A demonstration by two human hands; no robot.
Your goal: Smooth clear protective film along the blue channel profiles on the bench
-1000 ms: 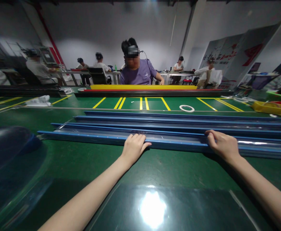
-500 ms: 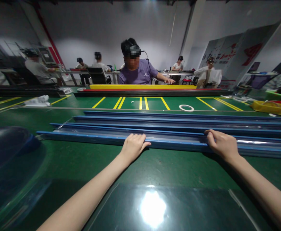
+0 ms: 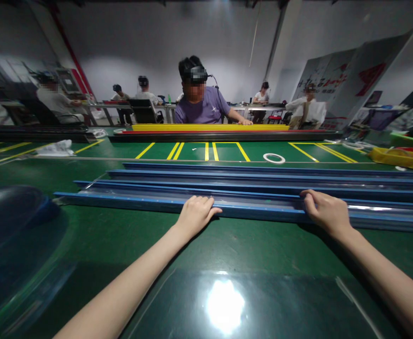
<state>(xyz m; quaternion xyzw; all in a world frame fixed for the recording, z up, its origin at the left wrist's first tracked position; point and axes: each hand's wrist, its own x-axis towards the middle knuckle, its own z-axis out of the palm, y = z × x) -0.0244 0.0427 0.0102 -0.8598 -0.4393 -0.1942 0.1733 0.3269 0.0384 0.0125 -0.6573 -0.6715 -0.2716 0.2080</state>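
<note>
Long blue channel-shaped strips lie side by side across the green table. My left hand point(image 3: 196, 216) is closed over the near wall of the front blue channel point(image 3: 149, 205), fingers over the rim and thumb stretched along its outer side. Further right, my right hand point(image 3: 326, 212) is curled round the same channel, its index finger reaching to the inner rim. Clear film point(image 3: 102, 184) shows inside this channel near its left end. Behind it another blue channel point(image 3: 248, 178) lies nearly parallel.
A clear sheet point(image 3: 263, 301) reflects a lamp in front of me. At left is a rolled clear sheet point(image 3: 12, 226). Beyond the channels are a white tape ring point(image 3: 274, 154), yellow strips point(image 3: 206, 127) and a yellow tray point(image 3: 397, 157). A co-worker point(image 3: 201, 106) sits opposite.
My hands and the blue channels have stayed in place. The co-worker opposite has lowered a hand onto the yellow strips, slightly to the left.
</note>
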